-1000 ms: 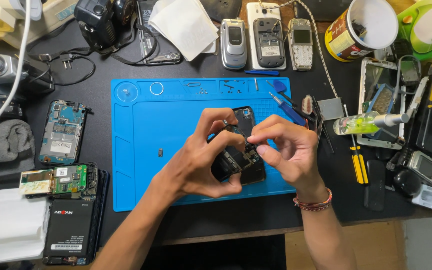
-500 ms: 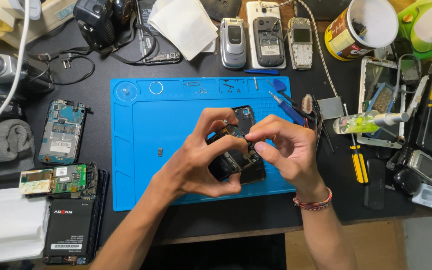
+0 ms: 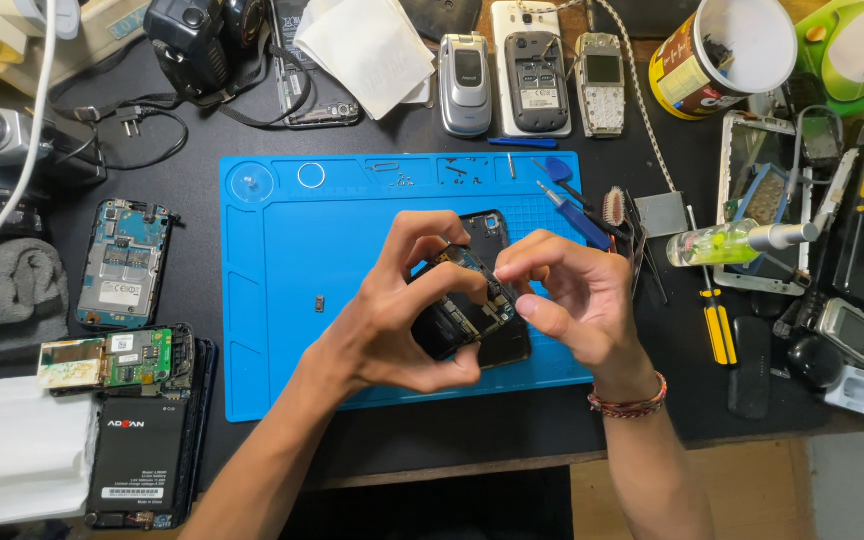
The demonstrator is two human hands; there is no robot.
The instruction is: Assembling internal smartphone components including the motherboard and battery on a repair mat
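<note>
The fingers (image 3: 430, 232) of the left hand (image 3: 392, 320) are clenched around a dark, opened phone (image 3: 462, 310), thumb under its lower edge and fingertips curled over its top corner, so that the phone is lifted and tilted above the blue mat (image 3: 292, 300). The right hand (image 3: 577, 300) meets it from the other side: its thumb and forefinger pinch at the phone's right edge, where a strip of circuit board shows, while the other fingers curl loosely behind. Whether they grip a small part there is too small to tell. A beaded bracelet (image 3: 628, 405) sits on the right wrist. The phone hangs over the middle-right of the mat, and a dark back shell (image 3: 507, 345) lies flat on the mat just beneath it. On the mat's left half rests one tiny dark part (image 3: 319, 304); along its top edge lie small screws and bits in shallow trays. A blue-handled screwdriver (image 3: 572, 212) lies across the mat's upper right corner. Left of the mat on the black surface (image 3: 192, 170) sit a bare blue circuit board (image 3: 120, 264) and, below it, a green board (image 3: 107, 360) and a black battery (image 3: 132, 455). Above the mat stand three old phones (image 3: 535, 68) in a row. Right of the mat lies a yellow-handled screwdriver (image 3: 717, 330).
</note>
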